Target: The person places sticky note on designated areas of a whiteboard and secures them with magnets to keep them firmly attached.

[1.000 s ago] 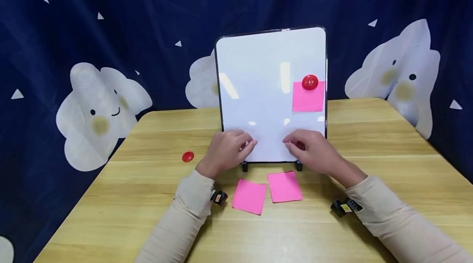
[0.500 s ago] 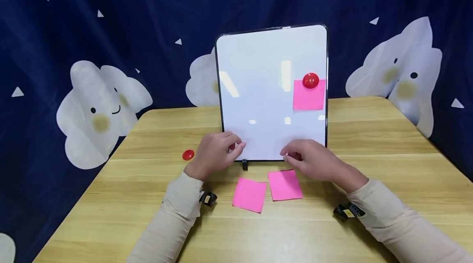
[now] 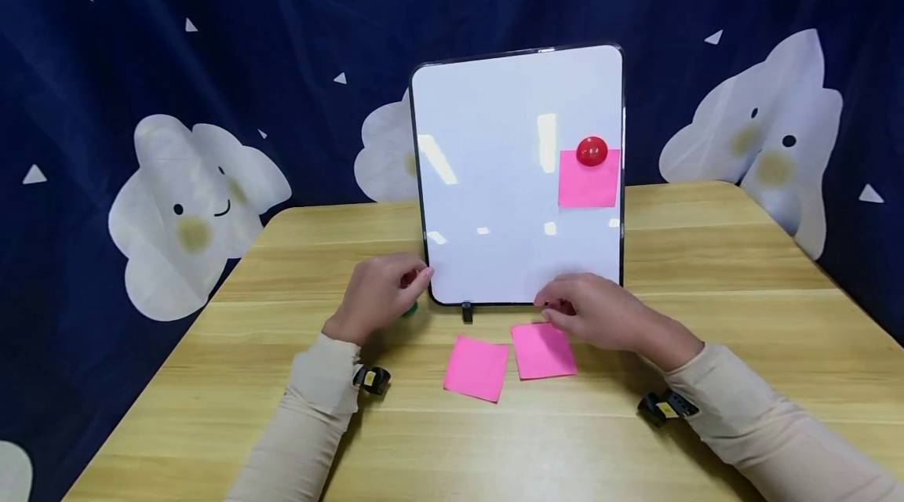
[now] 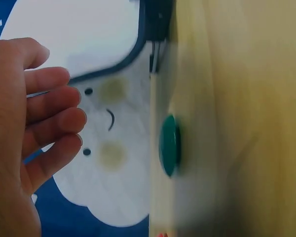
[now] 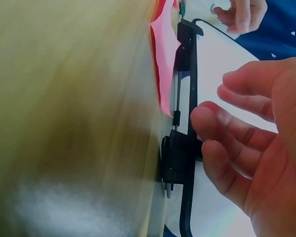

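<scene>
My left hand (image 3: 381,290) hovers over the table beside the whiteboard's lower left corner, fingers loosely bent and holding nothing. Below it a green round magnet (image 4: 170,145) lies on the tabletop, mostly hidden by the hand in the head view. My right hand (image 3: 600,310) is in front of the whiteboard (image 3: 494,172) near its lower right corner, fingers relaxed with nothing between them. Two pink sticky notes, a left one (image 3: 476,369) and a right one (image 3: 544,351), lie before the board. On the board, a red magnet (image 3: 592,150) sits over the top edge of another pink note (image 3: 588,188).
The board stands tilted back on black feet (image 3: 467,313) on a wooden table (image 3: 537,447). Behind the table hangs a dark blue curtain (image 3: 297,8) with clouds and small triangles. A sliver of red (image 4: 163,235) shows at the left wrist view's bottom edge.
My left hand has moved left off the board's front, covering the red magnet on the table and partly uncovering the green one. My right hand has shifted slightly down.
</scene>
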The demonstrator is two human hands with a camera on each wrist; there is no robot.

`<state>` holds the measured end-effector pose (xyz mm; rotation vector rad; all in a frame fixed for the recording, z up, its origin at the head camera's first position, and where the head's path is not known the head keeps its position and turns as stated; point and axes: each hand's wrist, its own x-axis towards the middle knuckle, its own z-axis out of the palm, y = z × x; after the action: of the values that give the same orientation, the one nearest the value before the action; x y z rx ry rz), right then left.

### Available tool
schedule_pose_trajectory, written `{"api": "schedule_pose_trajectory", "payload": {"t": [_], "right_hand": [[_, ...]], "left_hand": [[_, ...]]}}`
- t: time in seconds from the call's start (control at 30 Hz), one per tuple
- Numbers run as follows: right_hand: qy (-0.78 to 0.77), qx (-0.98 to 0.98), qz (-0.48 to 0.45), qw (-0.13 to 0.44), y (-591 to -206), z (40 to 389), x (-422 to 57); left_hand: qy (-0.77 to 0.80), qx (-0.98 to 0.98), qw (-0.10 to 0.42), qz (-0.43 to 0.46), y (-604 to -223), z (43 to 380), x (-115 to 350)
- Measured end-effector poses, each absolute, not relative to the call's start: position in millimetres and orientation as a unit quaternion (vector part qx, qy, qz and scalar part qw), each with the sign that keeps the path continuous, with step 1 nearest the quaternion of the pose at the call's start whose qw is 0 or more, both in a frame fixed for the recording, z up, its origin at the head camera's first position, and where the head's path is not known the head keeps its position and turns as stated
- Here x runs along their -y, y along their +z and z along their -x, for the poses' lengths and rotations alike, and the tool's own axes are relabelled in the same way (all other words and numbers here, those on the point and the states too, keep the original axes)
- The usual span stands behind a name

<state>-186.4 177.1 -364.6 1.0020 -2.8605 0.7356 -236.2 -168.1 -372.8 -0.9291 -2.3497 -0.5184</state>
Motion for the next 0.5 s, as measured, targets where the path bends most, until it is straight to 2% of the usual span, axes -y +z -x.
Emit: {"api": "schedule_pose_trajectory", "payload": {"t": [0.5], "right_hand": [[0.201, 0.922, -0.331, 0.007, -362, 186, -178]], "left_hand": [[-0.232, 0.916, 0.205, 0.254, -381, 243, 206]]}}
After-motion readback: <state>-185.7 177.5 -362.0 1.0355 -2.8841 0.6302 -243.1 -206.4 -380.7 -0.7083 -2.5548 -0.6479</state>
